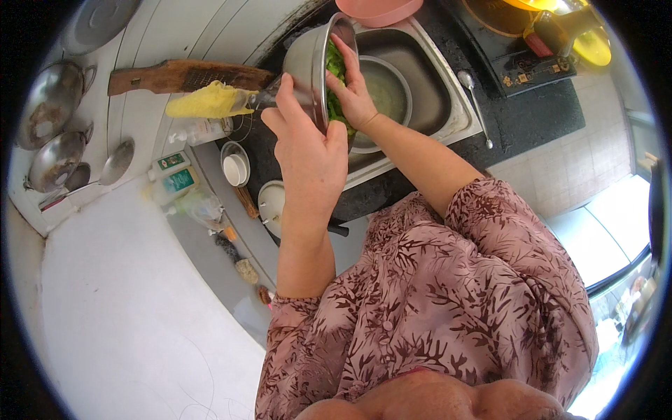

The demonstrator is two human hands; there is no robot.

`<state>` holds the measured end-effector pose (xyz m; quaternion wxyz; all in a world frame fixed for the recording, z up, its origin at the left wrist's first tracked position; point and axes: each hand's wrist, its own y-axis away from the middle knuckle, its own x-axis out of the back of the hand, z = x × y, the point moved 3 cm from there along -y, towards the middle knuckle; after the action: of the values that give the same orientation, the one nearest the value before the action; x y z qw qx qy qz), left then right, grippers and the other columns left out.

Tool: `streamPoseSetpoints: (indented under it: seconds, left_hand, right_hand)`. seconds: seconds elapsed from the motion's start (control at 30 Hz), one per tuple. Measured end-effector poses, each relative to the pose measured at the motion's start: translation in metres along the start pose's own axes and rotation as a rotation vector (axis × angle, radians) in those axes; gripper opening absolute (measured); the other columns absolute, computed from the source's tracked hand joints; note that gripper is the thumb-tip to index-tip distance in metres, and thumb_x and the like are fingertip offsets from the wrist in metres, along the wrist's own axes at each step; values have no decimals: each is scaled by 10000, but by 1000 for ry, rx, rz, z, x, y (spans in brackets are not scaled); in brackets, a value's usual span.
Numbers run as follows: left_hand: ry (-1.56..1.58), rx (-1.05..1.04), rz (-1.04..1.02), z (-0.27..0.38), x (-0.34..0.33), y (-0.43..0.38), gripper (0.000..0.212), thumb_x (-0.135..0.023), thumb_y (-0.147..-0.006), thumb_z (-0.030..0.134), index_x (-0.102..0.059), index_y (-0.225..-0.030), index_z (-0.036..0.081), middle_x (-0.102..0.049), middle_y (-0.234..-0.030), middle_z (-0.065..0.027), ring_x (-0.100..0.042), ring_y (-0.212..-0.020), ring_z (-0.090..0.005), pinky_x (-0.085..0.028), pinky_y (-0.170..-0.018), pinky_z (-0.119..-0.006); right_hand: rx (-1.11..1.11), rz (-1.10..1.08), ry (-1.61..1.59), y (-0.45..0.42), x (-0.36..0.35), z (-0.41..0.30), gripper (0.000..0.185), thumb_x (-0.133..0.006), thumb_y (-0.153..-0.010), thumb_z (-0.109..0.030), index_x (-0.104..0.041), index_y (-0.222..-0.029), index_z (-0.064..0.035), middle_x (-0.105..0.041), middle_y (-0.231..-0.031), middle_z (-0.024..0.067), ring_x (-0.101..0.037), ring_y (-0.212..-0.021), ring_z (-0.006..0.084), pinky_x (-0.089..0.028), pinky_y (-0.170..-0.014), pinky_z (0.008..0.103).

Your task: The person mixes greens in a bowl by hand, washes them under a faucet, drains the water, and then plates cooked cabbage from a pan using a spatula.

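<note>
A stainless steel bowl (304, 65) is tilted on its side above the left part of the sink, its mouth facing right. Chopped leafy greens (336, 71) lie inside it. My left hand (310, 142) grips the bowl by its lower rim and outer wall. At the bowl's mouth, my right hand (353, 92) presses on the greens, fingers spread over them. Beneath, in the steel sink (433, 79), stands a round metal basin (404, 86) of cloudy, greenish water. The bowl and my right hand hide part of this basin.
A pink plastic tub (380, 11) sits at the sink's far edge. Right of the sink lies a long spoon (475, 105), near a black cooktop (525, 65). At left are a yellow cloth (205, 100), a wooden board (152, 77), a small steel bowl (227, 152) and a lidded pot (270, 207).
</note>
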<state>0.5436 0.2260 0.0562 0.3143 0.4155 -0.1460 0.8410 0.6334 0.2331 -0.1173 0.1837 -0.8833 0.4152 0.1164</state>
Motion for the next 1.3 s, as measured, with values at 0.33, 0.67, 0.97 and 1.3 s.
streamPoseSetpoints:
  seconds: [0.33,0.67,0.97,1.3]
  left_hand:
    - [16,82,-24,17,2,-2,675,-545,-773,71,-274,-1390,36,-373,-1244,-242,-541,-907,-304,-457,-789,-339]
    - [37,27,-18,7,6,-10,673,-562,-773,45,-266,-1376,16,-395,-1171,-238,-565,-911,-376,-469,-822,-396]
    - [245,159,15,-80,53,7,671,-542,-775,13,-239,-1373,0,-391,-1163,-208,-594,-925,-342,-553,-672,-348]
    - [1268,596,-75,-190,-7,211,578,-443,-762,-19,-229,-1283,114,-488,-1130,-158,-648,-839,-323,-622,-539,-417]
  right_hand:
    - [12,16,10,-10,7,-13,631,-627,-861,-195,-336,-1406,-70,-359,-1366,116,-337,-1284,243,-253,-1078,330]
    - [8,17,8,-13,0,-9,620,-629,-864,-183,-342,-1404,-80,-353,-1367,109,-339,-1284,239,-259,-1079,331]
    - [-7,-74,125,10,-66,0,604,-632,-867,-195,-359,-1395,-84,-381,-1321,129,-371,-1255,265,-296,-1049,339]
    - [-69,-908,724,199,-80,-81,251,-614,-844,-141,-625,-1064,-22,-578,-1151,174,-540,-1093,325,-435,-919,432]
